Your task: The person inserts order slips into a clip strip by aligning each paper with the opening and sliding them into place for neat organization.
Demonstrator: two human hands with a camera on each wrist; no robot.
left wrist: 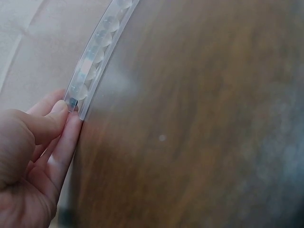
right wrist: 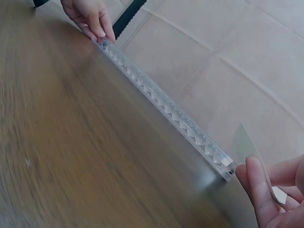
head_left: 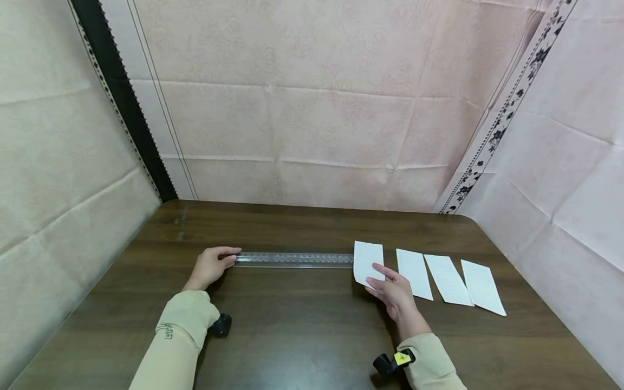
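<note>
A long clear plastic strip [head_left: 294,259] with a row of round bumps lies across the dark wooden table [head_left: 292,336]. My left hand [head_left: 213,265] pinches its left end [left wrist: 76,102] between thumb and fingers. A white paper slip [head_left: 368,261] lies at the strip's right end, and my right hand [head_left: 395,290] holds its near edge. In the right wrist view the strip [right wrist: 164,104] runs away to my left hand [right wrist: 90,16], and my right fingers [right wrist: 259,190] grip the slip [right wrist: 247,147] beside the strip's end.
Three more white paper slips [head_left: 414,273] [head_left: 447,279] [head_left: 482,286] lie in a row right of the held one. Pale cloth walls [head_left: 302,108] close in the table on three sides. Small black wrist cameras [head_left: 220,325] [head_left: 390,362] sit at both sleeves.
</note>
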